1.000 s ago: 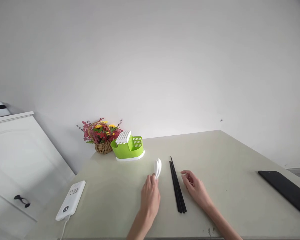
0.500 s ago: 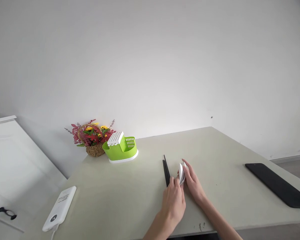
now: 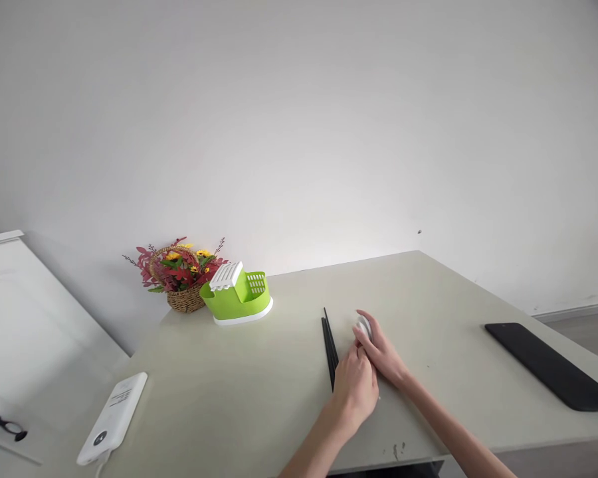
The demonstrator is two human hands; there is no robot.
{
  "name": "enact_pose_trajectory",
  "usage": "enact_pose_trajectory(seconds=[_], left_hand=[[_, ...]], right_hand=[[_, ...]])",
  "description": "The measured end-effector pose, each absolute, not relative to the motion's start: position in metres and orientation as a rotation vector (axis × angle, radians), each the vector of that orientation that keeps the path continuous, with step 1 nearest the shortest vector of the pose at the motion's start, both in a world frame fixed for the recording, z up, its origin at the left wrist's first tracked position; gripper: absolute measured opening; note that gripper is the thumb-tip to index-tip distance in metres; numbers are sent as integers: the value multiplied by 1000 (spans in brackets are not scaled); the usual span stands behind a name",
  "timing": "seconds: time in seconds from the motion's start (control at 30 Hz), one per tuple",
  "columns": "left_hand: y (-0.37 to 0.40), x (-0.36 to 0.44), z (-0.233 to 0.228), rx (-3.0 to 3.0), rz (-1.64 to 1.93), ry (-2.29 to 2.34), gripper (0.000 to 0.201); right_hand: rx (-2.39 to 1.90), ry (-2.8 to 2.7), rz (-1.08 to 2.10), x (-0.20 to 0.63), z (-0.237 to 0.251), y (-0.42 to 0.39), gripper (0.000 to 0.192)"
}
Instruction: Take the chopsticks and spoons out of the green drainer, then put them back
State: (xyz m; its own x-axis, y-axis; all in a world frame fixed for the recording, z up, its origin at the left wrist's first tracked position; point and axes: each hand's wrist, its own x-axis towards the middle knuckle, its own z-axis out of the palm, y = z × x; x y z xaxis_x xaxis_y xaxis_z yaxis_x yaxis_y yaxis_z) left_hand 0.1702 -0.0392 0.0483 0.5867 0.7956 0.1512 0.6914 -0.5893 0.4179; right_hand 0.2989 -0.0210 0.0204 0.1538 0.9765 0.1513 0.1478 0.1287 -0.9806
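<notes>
Near the front of the table both my hands are together around white spoons [image 3: 363, 325], whose rounded ends show stacked. My right hand [image 3: 379, 348] is closed about the rounded ends, thumb across them. Below it my left hand [image 3: 355, 387] is closed in a fist where the handles would be, so those are hidden. Close by on the left lie several black chopsticks [image 3: 329, 346], their lower ends covered by my left hand.
A green cutlery holder [image 3: 234, 307] with a white rack stands at the back left, beside a flower basket [image 3: 185, 300]. A white power bank [image 3: 113, 417] with a cable lies front left, and a flat black object [image 3: 553, 368] at the right.
My left hand has moved up against my right hand and now hides more of the spoons. My right thumb has come down over the rounded ends. The view has shifted slightly.
</notes>
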Motion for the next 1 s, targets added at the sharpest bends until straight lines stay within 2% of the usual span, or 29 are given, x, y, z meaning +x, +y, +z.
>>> enact_pose_trajectory(seconds=[0.23, 0.43, 0.67, 0.8, 1.0], left_hand=[[-35, 173, 40, 2682, 486, 1301, 52], [-41, 170, 38, 2750, 493, 1433, 27], [-43, 153, 39, 2679, 803, 1389, 23], [-7, 100, 61, 2676, 1146, 1384, 23], [65, -3, 134, 2676, 1553, 1670, 22]], right_hand=[[-1370, -1350, 865, 303, 14, -5, 58], [-1459, -1391, 774, 303, 15, 6, 52], [-1495, -1470, 647, 300, 16, 8, 47], [-1499, -1546, 629, 301, 13, 5, 45], [-1583, -1557, 622, 296, 6, 3, 45]])
